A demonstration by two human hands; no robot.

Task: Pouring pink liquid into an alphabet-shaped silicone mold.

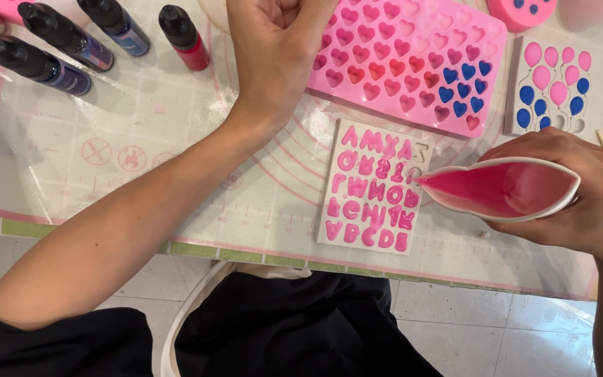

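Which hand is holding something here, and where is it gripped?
The right hand squeezes a soft white cup of pink liquid around its body. The left hand holds nothing visible.

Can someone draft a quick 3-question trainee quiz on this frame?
1. True or false: the right hand squeezes a soft white cup of pink liquid with its spout at the white letter-shaped mould.
2. Which colour fills some hearts in the pink heart-cavity mould? A green, B blue, C yellow.
3. Fill in: the left hand rests closed at the edge of the ___ mould.

Key: 1 true; 2 B; 3 heart.
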